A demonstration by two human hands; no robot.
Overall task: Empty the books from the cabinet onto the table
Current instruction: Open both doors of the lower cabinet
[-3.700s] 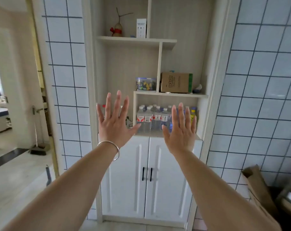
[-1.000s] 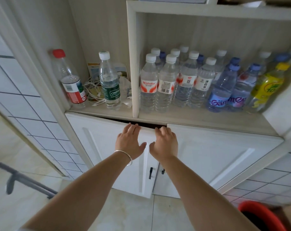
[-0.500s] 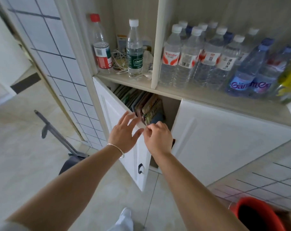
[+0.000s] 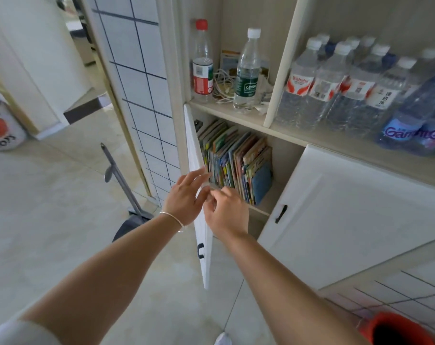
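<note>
A row of colourful books stands upright on the upper shelf inside the white cabinet, behind the left door, which is swung wide open and seen nearly edge-on. My left hand rests on the outer face of that door near its free edge, fingers spread. My right hand is just in front of the books' lower spines, fingers curled, holding nothing that I can see. The right door stays closed.
Water bottles fill the open shelf above the cabinet, with two single bottles and cables on its left part. A dustpan with a long handle leans by the tiled wall on the left. A red bucket sits at bottom right.
The left door has swung further open, showing more of the books. Both hands moved with its edge; the view has shifted closer and left.
</note>
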